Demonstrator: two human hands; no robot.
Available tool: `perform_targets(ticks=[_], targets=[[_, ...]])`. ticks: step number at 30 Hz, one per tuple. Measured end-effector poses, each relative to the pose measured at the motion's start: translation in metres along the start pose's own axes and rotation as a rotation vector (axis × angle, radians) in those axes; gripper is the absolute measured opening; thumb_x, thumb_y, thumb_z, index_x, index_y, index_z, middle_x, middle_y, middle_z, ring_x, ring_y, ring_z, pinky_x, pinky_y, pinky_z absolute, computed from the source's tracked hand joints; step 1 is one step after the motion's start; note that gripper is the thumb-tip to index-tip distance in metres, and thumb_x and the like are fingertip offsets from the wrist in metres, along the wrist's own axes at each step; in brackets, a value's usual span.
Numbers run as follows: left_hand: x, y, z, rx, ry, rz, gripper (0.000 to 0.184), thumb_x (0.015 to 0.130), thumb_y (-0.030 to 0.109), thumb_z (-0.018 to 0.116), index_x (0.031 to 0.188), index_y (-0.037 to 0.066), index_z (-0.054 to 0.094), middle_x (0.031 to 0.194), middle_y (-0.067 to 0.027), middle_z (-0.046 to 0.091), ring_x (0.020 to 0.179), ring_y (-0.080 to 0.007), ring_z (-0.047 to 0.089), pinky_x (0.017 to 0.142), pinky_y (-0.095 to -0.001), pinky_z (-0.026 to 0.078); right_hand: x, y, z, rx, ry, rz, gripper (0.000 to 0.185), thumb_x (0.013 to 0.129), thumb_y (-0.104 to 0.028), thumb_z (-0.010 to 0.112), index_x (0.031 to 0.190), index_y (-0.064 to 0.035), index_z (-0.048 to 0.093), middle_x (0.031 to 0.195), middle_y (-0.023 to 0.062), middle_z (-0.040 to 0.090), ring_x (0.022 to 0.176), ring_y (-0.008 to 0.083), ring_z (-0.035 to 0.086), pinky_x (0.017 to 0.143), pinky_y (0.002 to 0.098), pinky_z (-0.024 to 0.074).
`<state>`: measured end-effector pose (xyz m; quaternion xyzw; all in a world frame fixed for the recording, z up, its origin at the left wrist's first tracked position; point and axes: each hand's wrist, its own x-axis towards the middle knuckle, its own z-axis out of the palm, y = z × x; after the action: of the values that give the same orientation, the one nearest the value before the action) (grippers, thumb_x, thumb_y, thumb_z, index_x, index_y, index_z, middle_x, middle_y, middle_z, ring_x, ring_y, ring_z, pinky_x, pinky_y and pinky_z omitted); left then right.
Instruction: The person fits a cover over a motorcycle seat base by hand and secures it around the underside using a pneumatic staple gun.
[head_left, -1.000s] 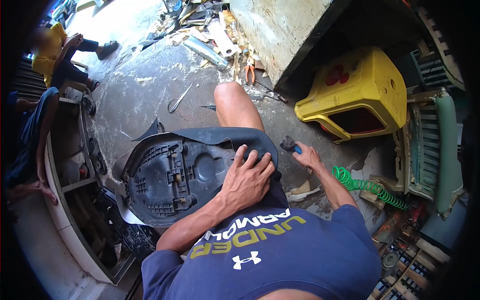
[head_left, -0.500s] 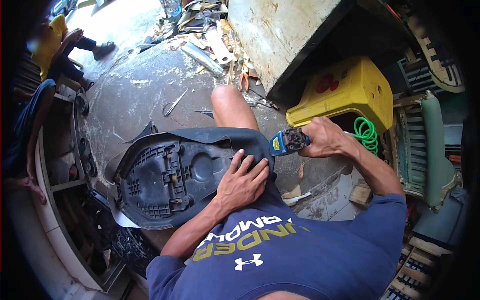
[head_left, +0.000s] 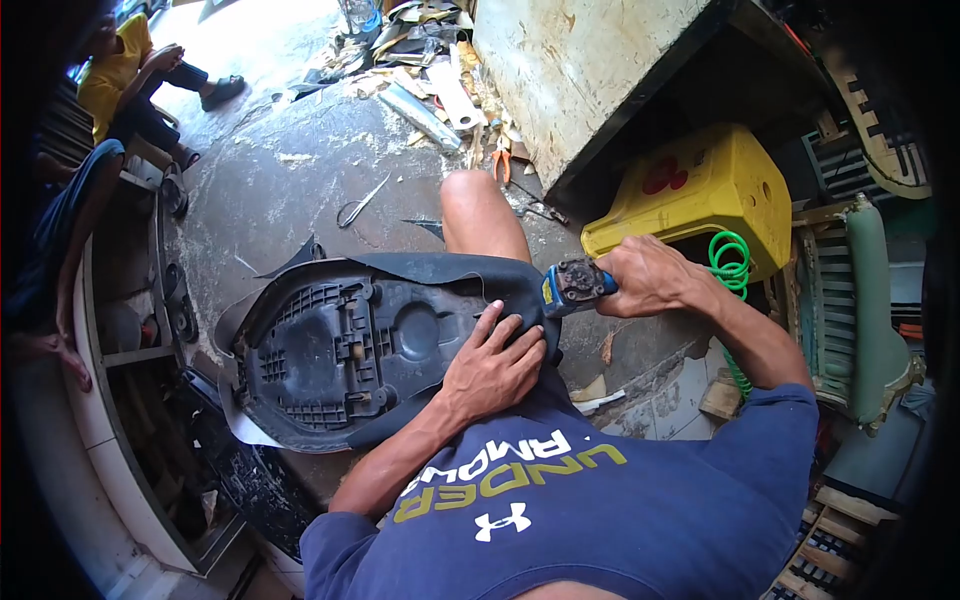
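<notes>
At the far left, a seated person in a yellow shirt (head_left: 118,65) holds their hands together, and nearer, another person's bare foot (head_left: 72,362) shows beside a low shelf (head_left: 140,357). Sandals (head_left: 178,300) lie along the shelf's right side.

Right of these, the seat (head_left: 415,335) lies with its ribbed black plastic underside up, its wide end to the left and its narrow end to the right, by the bare knee (head_left: 472,200). The dark cover (head_left: 430,268) wraps around its rim and hangs loose at the left end. Scissors (head_left: 364,202) lie on the floor beyond the seat, and orange-handled pliers (head_left: 501,163) lie farther off, near a pile of scraps (head_left: 420,50).

The left hand (head_left: 495,365) lies on the near side of the seat's narrow end, palm down, its fingers slightly spread over the cover; its thumb is hidden. The seat extends left from this hand. Just right of the narrow end, the right hand (head_left: 645,280) is closed around a blue tool (head_left: 575,287) whose front points left at the cover's edge; it seems to touch there, though the angle makes that hard to tell. The seat is left of this hand.

Beyond the right hand, a yellow stool (head_left: 700,190) lies on its side, with a coiled green hose (head_left: 729,262) between it and the right forearm. A long green cushion (head_left: 872,310) stands at the far right.
</notes>
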<state>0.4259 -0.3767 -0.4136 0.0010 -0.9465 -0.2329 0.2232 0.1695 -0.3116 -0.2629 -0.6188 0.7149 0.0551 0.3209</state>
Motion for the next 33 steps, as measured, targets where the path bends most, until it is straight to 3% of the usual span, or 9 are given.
perform_targets(ticks=[9,15,17,19,22,26,28,30,33], targets=[[-0.022,-0.007,-0.060,-0.158,0.325,-0.293,0.024,0.081,0.002,0.068,0.104,0.007,0.072,0.115,-0.0079,0.072,0.116,-0.0283,0.064,0.116,-0.0523,0.033,0.004,0.087,0.138,0.470,0.567,0.352,0.038,0.081,-0.011,0.067,0.118,-0.0029,0.069,0.093,0.0212,0.072,0.093,0.0291,0.072,0.084,0.0374,0.0547],[-0.228,-0.100,-0.110,0.632,0.560,-1.320,0.041,0.089,0.017,0.064,0.127,0.004,0.061,0.133,-0.0196,0.060,0.128,-0.0383,0.050,0.111,-0.0493,0.035,0.047,0.148,0.382,0.339,0.482,0.556,0.074,0.085,-0.015,0.064,0.154,-0.0145,0.037,0.121,0.0275,0.063,0.113,0.0453,0.061,0.097,0.0506,0.0480],[-0.309,-0.109,-0.106,0.823,0.608,-1.996,0.072,0.083,0.034,0.073,0.143,0.003,0.047,0.146,-0.0218,0.048,0.136,-0.0401,0.042,0.113,-0.0516,0.032,0.041,0.141,0.407,0.296,0.381,0.681,0.077,0.084,-0.014,0.064,0.155,-0.0150,0.035,0.123,0.0264,0.060,0.113,0.0450,0.059,0.099,0.0503,0.0470],[-0.418,-0.135,-0.065,0.482,1.209,-2.206,0.090,0.083,0.048,0.075,0.149,0.001,0.036,0.154,-0.0236,0.037,0.139,-0.0414,0.039,0.114,-0.0532,0.034,0.056,0.121,0.389,0.321,0.248,0.782,0.076,0.084,-0.012,0.062,0.155,-0.0133,0.035,0.123,0.0254,0.058,0.114,0.0447,0.058,0.100,0.0496,0.0466],[-0.401,-0.111,-0.066,-1.327,1.594,-1.561,0.069,0.091,0.056,0.066,0.138,0.007,0.056,0.135,-0.0106,0.063,0.125,-0.0336,0.056,0.106,-0.0517,0.046,0.082,0.124,0.366,0.360,0.487,0.810,0.065,0.087,-0.021,0.068,0.146,-0.0024,0.047,0.117,0.0234,0.058,0.110,0.0403,0.061,0.101,0.0466,0.0463],[-0.370,-0.124,-0.054,-1.327,1.631,-1.201,0.055,0.095,0.040,0.059,0.131,-0.001,0.058,0.127,-0.0181,0.066,0.111,-0.0369,0.065,0.102,-0.0513,0.051,0.123,0.063,0.235,0.928,0.763,0.393,0.055,0.103,-0.041,0.052,0.137,0.0015,0.057,0.134,0.0233,0.059,0.112,0.0306,0.064,0.103,0.0363,0.0455],[-0.379,-0.129,-0.052,-1.358,1.619,-1.204,0.050,0.092,0.032,0.058,0.128,-0.002,0.059,0.120,-0.0186,0.068,0.105,-0.0361,0.067,0.097,-0.0499,0.054,0.122,0.033,0.203,1.750,0.515,0.067,0.065,0.107,-0.051,0.038,0.136,0.0037,0.057,0.135,0.0206,0.061,0.116,0.0252,0.063,0.102,0.0330,0.0456],[-0.369,-0.134,-0.062,-1.387,1.588,-1.185,0.045,0.088,0.024,0.057,0.124,-0.003,0.060,0.112,-0.0191,0.070,0.098,-0.0353,0.069,0.092,-0.0485,0.057,0.127,0.039,0.212,1.898,0.548,0.195,0.069,0.108,-0.054,0.034,0.134,0.0049,0.057,0.131,0.0171,0.064,0.117,0.0238,0.063,0.103,0.0334,0.0475],[-0.330,-0.115,-0.081,-1.215,1.672,-1.024,0.040,0.083,0.021,0.057,0.115,-0.003,0.064,0.093,-0.0165,0.070,0.080,-0.0311,0.070,0.076,-0.0417,0.061,0.117,0.034,0.199,2.259,0.295,-0.369,0.062,0.109,-0.047,0.032,0.133,0.0044,0.056,0.131,0.0180,0.063,0.115,0.0265,0.064,0.104,0.0393,0.0506]])
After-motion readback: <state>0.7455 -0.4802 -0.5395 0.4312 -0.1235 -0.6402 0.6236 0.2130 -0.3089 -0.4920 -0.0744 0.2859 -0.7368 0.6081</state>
